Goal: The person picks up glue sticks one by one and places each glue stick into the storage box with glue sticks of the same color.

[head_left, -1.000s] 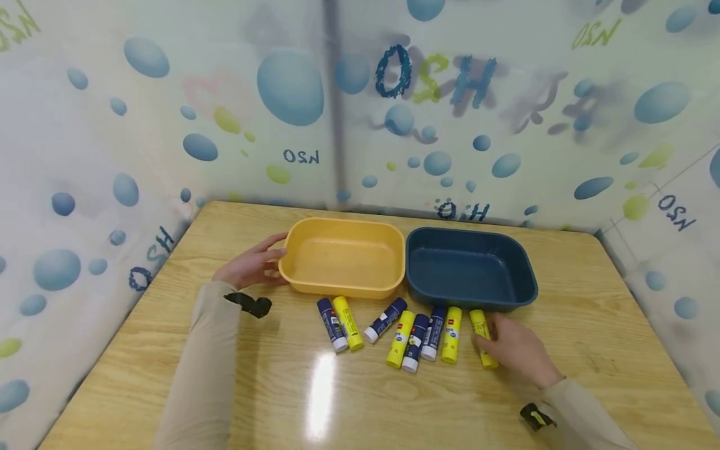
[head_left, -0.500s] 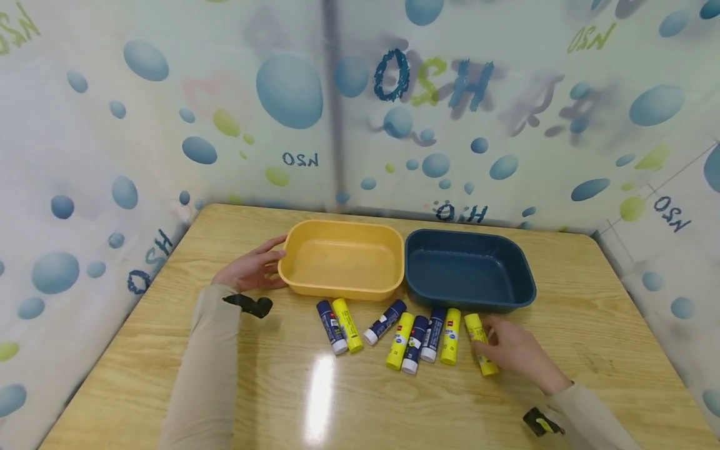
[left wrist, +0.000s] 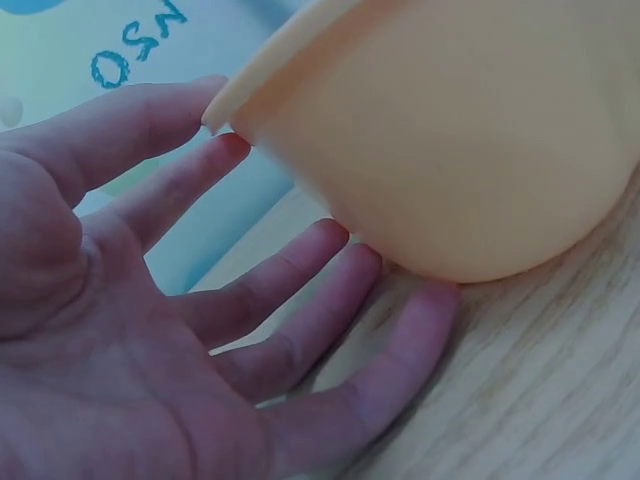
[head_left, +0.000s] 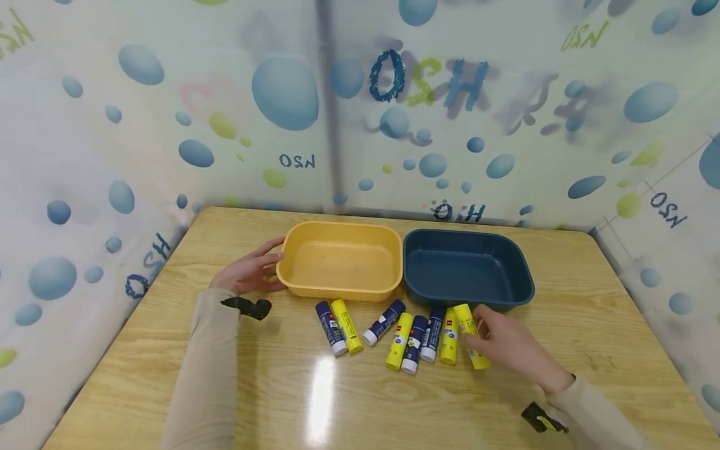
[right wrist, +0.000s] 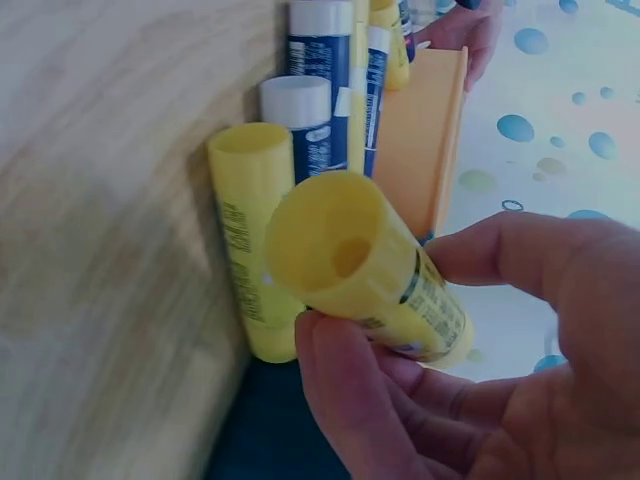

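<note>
My right hand pinches a yellow glue stick between thumb and fingers, close to the front of the dark blue tray. In the right wrist view the stick is tilted, its hollow round end facing the camera, beside another yellow glue stick. At the left end of the yellow tray, my left hand spreads its fingers, and in the left wrist view the fingertips touch the tray's outer wall. Between the hands lie several blue glue sticks with white caps and yellow ones.
The two trays stand side by side on the wooden table, with nothing inside either. Behind the table hangs a pale backdrop with blue bubbles and lettering. Another pair, a blue glue stick and a yellow one, lies farther left.
The yellow glue stick in my right hand has shifted left and up, right next to the neighbouring yellow one by the dark blue tray. My left hand stays on the yellow tray.
</note>
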A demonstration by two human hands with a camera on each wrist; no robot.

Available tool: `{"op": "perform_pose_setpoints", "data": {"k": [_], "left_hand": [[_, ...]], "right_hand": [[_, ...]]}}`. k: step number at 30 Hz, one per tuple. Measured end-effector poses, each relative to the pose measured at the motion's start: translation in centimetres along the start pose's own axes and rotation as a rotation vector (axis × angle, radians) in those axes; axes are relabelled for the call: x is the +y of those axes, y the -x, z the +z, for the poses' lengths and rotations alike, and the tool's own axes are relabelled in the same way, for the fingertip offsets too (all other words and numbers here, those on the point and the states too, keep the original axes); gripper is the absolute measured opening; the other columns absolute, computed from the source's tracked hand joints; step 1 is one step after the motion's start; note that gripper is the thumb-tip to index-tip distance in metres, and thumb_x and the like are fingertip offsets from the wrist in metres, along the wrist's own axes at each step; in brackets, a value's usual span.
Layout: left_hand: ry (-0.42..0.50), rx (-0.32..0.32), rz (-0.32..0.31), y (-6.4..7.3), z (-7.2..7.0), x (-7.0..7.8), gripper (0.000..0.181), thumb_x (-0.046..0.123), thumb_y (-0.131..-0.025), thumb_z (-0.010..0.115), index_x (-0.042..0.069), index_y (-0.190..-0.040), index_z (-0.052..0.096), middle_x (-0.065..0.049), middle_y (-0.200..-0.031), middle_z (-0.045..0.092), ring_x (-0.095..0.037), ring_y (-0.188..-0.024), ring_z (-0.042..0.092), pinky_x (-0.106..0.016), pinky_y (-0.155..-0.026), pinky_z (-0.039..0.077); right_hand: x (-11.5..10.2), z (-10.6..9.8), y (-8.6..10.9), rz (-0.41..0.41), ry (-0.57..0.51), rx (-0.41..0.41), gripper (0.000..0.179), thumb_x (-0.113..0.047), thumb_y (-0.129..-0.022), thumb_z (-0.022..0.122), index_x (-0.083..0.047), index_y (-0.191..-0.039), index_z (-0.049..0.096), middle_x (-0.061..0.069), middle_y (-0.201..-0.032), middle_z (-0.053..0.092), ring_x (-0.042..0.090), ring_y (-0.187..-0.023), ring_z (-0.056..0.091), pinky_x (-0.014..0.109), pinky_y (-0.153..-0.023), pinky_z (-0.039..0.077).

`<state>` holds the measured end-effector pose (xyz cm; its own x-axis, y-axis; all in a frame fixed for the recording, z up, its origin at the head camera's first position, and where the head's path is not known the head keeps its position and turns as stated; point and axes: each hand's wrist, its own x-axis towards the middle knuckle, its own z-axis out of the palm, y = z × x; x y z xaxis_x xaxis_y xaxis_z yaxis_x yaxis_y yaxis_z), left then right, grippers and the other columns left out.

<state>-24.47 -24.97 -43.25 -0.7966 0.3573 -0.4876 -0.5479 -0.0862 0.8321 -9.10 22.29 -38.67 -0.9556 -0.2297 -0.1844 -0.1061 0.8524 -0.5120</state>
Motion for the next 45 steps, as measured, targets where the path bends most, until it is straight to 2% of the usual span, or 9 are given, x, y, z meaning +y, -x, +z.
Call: {"op": "perform_pose_setpoints", "data": {"k": [7,12,18,22,27,31,35,45], "left_hand": [[-0.003,0.006,0.005,0.2,0.0,0.0,0.062,0.022,-0.102,0.050,0.031,-0.155,0.019,-0.010,-0.150,0.023,-0.028,-0.119,0.042,-0.046,-0.093,0.047],[-0.007,-0.005,0.013,0.2,0.1,0.0,0.061,0.022,-0.102,0.051,0.032,-0.154,0.020,-0.010,-0.148,0.024,-0.029,-0.118,0.042,-0.046,-0.093,0.047],[0.029,-0.023,0.007,0.1,-0.1,0.1,0.060,0.022,-0.102,0.052,0.032,-0.153,0.023,-0.008,-0.147,0.025,-0.028,-0.119,0.041,-0.047,-0.093,0.047],[0.030,-0.038,0.014,0.2,0.0,0.1,0.060,0.021,-0.103,0.050,0.031,-0.154,0.021,-0.009,-0.147,0.025,-0.029,-0.119,0.041,-0.047,-0.093,0.047],[0.044,-0.031,0.010,0.1,0.0,0.0,0.058,0.019,-0.103,0.049,0.031,-0.153,0.023,-0.009,-0.147,0.026,-0.029,-0.119,0.041,-0.047,-0.093,0.047],[0.031,-0.022,0.013,0.1,0.1,0.1,0.059,0.020,-0.103,0.049,0.031,-0.154,0.022,-0.010,-0.149,0.023,-0.030,-0.120,0.040,-0.047,-0.093,0.046],[0.028,-0.017,0.012,0.2,0.2,0.3,0.059,0.020,-0.103,0.049,0.032,-0.154,0.022,-0.009,-0.149,0.023,-0.030,-0.120,0.040,-0.047,-0.094,0.046],[0.095,-0.025,-0.011,0.3,0.1,0.2,0.059,0.020,-0.102,0.050,0.033,-0.153,0.023,-0.008,-0.149,0.025,-0.028,-0.121,0.039,-0.047,-0.096,0.044]], "right_hand": [[-0.6,-1.8,-1.1,-0.077,-0.003,-0.012,0.019,-0.014,-0.086,0.067,-0.004,-0.090,0.052,0.001,-0.069,0.047,0.013,-0.052,0.040,0.027,-0.048,0.032],[-0.9,-3.4,-2.4,-0.041,0.018,-0.064,0.027,-0.019,-0.087,0.067,0.003,-0.099,0.056,0.004,-0.076,0.053,0.016,-0.061,0.047,0.031,-0.053,0.040],[-1.0,-4.6,-3.9,-0.001,0.033,-0.121,0.036,-0.023,-0.089,0.066,0.006,-0.107,0.056,0.007,-0.082,0.057,0.019,-0.066,0.050,0.032,-0.056,0.042],[-1.1,-5.3,-4.8,0.009,0.008,-0.152,0.043,-0.026,-0.090,0.065,0.009,-0.114,0.055,0.010,-0.088,0.059,0.019,-0.068,0.055,0.032,-0.058,0.046],[-1.3,-6.0,-6.5,0.025,-0.014,-0.177,0.043,-0.025,-0.093,0.062,0.010,-0.116,0.054,0.010,-0.088,0.061,0.022,-0.070,0.062,0.032,-0.061,0.051],[-1.7,-6.7,-7.7,0.050,-0.022,-0.187,0.039,-0.026,-0.094,0.060,0.009,-0.113,0.054,0.010,-0.086,0.063,0.025,-0.072,0.062,0.036,-0.065,0.052],[-2.2,-7.4,-8.6,0.056,-0.013,-0.197,0.035,-0.026,-0.095,0.058,0.006,-0.108,0.055,0.008,-0.080,0.062,0.025,-0.070,0.059,0.036,-0.064,0.048],[-2.3,-7.9,-11.2,0.080,-0.081,-0.230,0.028,-0.026,-0.097,0.055,0.002,-0.100,0.053,0.009,-0.075,0.056,0.023,-0.068,0.052,0.036,-0.064,0.043]]}}
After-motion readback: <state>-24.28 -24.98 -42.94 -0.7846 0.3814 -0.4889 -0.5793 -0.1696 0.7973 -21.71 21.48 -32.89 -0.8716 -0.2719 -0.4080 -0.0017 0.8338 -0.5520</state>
